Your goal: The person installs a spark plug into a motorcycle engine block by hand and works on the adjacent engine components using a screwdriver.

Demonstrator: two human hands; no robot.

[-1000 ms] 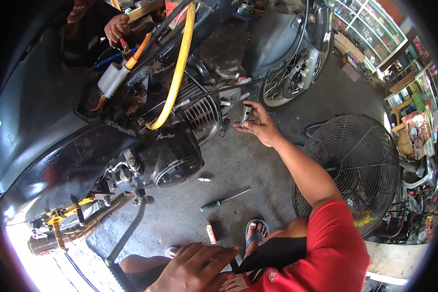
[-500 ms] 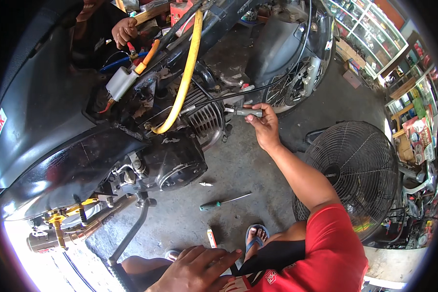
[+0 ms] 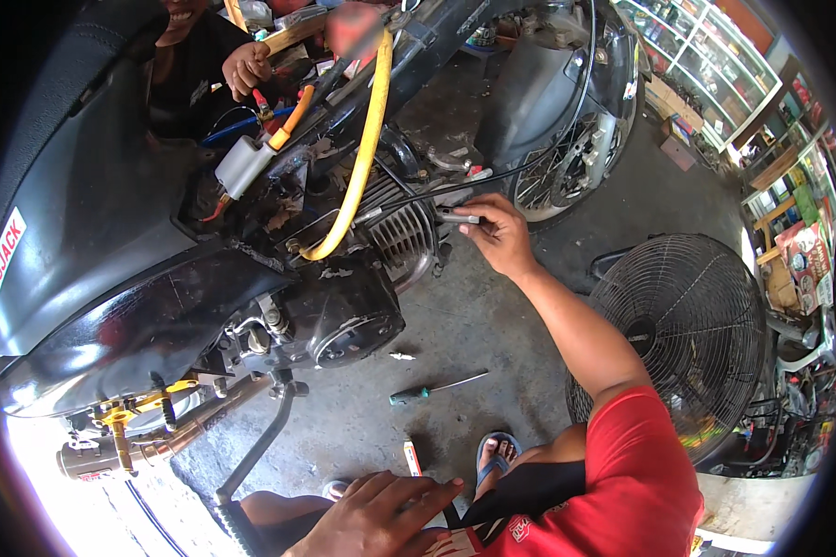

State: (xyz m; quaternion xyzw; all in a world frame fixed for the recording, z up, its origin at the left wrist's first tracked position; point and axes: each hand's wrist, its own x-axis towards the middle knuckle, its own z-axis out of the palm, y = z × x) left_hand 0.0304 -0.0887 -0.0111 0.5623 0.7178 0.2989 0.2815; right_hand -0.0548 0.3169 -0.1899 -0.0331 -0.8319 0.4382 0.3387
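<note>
My right hand [image 3: 502,237] is closed around a short grey cylindrical metal socket [image 3: 462,219]. Its tip reaches in beside the finned engine cylinder [image 3: 401,239] of a black motorcycle, and the engine parts hide its end. My left hand [image 3: 376,515] lies palm down over my lap, its fingers stretched and slightly apart, with nothing in it. A thick yellow hose [image 3: 367,153] curves over the engine. Left of it, a silver canister-shaped part [image 3: 242,168] with an orange lead sits on the frame.
A green-handled screwdriver [image 3: 437,389], a small white piece [image 3: 401,356] and a white-orange tube [image 3: 411,458] lie on the floor. A large black fan [image 3: 669,343] stands at my right. Across the motorcycle is another person's hand [image 3: 246,71]. The kick lever [image 3: 260,441] juts toward me.
My right hand has moved slightly left with the socket, bringing its tip against the engine. The view has shifted a little. My left hand stays put.
</note>
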